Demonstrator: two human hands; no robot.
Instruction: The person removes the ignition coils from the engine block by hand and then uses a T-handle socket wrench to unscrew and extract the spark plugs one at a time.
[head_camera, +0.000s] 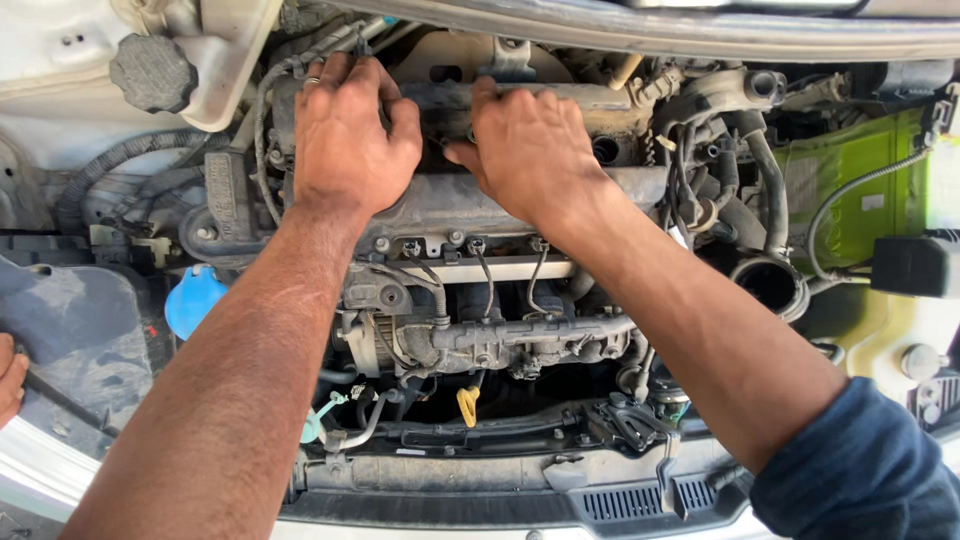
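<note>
Engine cover (450, 195), grey and dusty, sat across the top of the motor in the middle of the open engine bay (620, 300), and both of the person's hands lay on its far edge. The bay itself filled nearly the whole view, a crowd of hoses, wires and grimy metal under the raised hood. At the right side a yellow-green battery (850, 185) stood beside a wide black intake hose (768, 285) with its mouth open toward the camera. At the upper left a white reservoir carried a black round cap (152, 72), and lower on that side a blue filler cap (193, 298) showed between the dark panels. Below the cover ran a pale metal rail (495, 270) with thin wires dropping to it.

The left hand (352, 135) was spread wide, palm down, fingers pressed flat over the cover's far left corner, a ring on one finger. The right hand (530, 145) rested just beside it, close but apart, fingers curled over the rear lip of the cover and the thumb pointing toward the left hand; whether it truly gripped anything could not be told. Down near the front, a small yellow dipstick loop (467, 402) hung among the pipes.
</note>
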